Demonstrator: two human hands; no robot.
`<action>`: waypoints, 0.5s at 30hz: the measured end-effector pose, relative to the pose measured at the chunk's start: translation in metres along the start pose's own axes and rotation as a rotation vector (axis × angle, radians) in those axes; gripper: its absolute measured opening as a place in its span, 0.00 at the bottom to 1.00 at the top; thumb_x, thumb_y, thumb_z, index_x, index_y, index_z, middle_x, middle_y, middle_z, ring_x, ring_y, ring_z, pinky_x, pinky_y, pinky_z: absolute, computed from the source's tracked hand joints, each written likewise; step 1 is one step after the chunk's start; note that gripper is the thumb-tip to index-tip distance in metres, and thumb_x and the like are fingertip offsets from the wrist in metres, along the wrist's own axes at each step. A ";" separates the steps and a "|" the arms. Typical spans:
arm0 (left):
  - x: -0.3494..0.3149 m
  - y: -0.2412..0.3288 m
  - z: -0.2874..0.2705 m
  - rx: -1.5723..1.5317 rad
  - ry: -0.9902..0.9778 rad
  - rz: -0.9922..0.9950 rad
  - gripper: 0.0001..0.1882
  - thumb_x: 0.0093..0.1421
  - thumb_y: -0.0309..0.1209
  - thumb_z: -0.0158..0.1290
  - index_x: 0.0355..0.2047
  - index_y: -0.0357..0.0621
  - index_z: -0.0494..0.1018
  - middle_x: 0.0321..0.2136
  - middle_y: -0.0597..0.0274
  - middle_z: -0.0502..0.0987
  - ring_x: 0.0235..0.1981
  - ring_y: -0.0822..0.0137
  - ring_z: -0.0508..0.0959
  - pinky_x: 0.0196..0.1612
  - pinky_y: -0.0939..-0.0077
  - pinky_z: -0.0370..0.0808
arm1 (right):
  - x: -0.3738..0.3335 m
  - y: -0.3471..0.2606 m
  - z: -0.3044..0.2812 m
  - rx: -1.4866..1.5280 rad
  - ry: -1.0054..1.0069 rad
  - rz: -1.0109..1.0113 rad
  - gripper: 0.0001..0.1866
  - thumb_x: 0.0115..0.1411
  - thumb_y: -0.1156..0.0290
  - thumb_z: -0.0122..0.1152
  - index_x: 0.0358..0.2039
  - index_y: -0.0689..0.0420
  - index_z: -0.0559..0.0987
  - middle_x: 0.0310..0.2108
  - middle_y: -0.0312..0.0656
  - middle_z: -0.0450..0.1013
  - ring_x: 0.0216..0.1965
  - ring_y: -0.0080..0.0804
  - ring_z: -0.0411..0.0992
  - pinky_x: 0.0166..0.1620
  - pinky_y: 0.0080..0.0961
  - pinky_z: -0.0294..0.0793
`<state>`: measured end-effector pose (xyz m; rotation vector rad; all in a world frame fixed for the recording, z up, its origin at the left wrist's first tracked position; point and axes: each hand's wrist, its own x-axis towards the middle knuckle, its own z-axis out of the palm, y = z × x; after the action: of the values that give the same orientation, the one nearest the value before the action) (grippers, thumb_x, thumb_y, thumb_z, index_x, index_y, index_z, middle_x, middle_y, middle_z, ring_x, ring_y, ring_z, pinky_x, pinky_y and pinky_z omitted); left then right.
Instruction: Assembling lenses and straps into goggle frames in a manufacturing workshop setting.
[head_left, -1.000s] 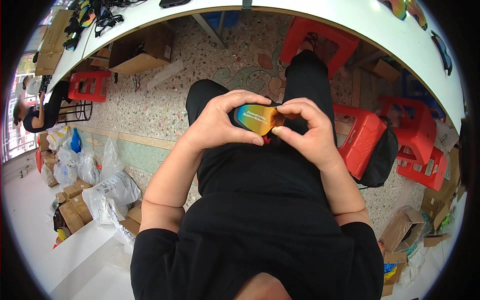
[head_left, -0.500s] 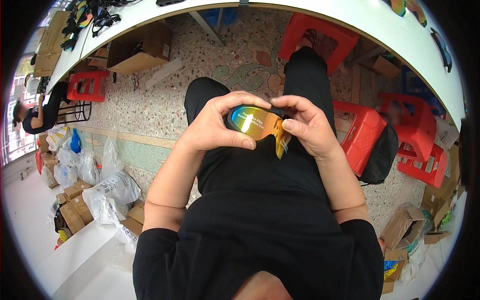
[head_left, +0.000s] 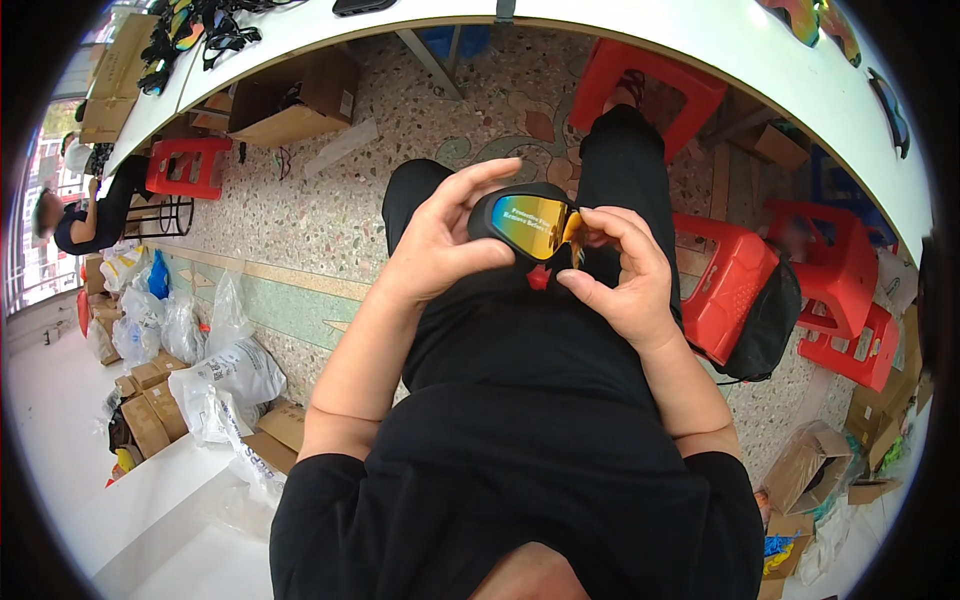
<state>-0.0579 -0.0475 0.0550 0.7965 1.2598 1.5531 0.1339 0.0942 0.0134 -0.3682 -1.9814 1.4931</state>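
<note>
A pair of goggles [head_left: 530,224] with a dark frame and a mirrored blue-to-orange lens is held up over my lap. Pale print shows on the film across its lens. My left hand [head_left: 445,232] cups the left end, thumb along the lower rim and index finger raised above the frame. At the other end, my right hand [head_left: 628,275] has its fingers against the frame, with the thumb stretched below. A small red piece [head_left: 539,277] shows just under the goggles; I cannot make out what it is.
A white table [head_left: 560,22] curves across the far side, with more goggles [head_left: 888,112] at its right and dark eyewear [head_left: 228,38] at its left. Red stools [head_left: 722,290] stand to the right. Bags [head_left: 228,385] and cartons [head_left: 152,418] lie left. Another person [head_left: 78,225] sits far left.
The goggles have turned, so the right half of the lens is now seen more edge-on. My left fingers have lifted off the top rim, and my right thumb has moved down off the lens.
</note>
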 end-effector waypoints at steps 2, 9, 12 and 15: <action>-0.011 -0.019 -0.002 -0.098 0.075 0.053 0.38 0.52 0.25 0.66 0.62 0.34 0.63 0.58 0.55 0.69 0.59 0.66 0.69 0.62 0.71 0.65 | 0.001 0.002 0.003 0.006 0.024 -0.004 0.31 0.43 0.72 0.78 0.49 0.60 0.77 0.46 0.42 0.71 0.41 0.28 0.73 0.44 0.22 0.74; -0.014 -0.024 0.006 -0.180 0.225 0.094 0.26 0.57 0.24 0.61 0.57 0.35 0.71 0.46 0.63 0.73 0.46 0.75 0.73 0.52 0.80 0.70 | -0.004 0.008 0.010 0.095 -0.019 -0.041 0.32 0.45 0.74 0.78 0.52 0.60 0.77 0.47 0.43 0.70 0.42 0.28 0.72 0.45 0.23 0.74; -0.015 -0.019 0.002 -0.161 0.203 0.039 0.25 0.57 0.24 0.61 0.55 0.36 0.72 0.45 0.64 0.75 0.40 0.78 0.75 0.42 0.85 0.74 | -0.005 0.010 0.009 0.149 -0.045 -0.023 0.32 0.45 0.75 0.77 0.52 0.60 0.76 0.47 0.43 0.69 0.42 0.28 0.72 0.46 0.23 0.73; -0.015 -0.016 0.002 -0.190 0.206 -0.024 0.24 0.56 0.22 0.61 0.54 0.37 0.73 0.42 0.66 0.76 0.35 0.80 0.75 0.34 0.87 0.74 | -0.005 0.010 0.009 0.191 -0.057 -0.003 0.32 0.45 0.76 0.77 0.52 0.60 0.76 0.48 0.43 0.69 0.43 0.27 0.71 0.47 0.23 0.72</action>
<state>-0.0468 -0.0601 0.0412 0.5082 1.2393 1.7395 0.1310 0.0873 0.0013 -0.2436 -1.8610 1.6912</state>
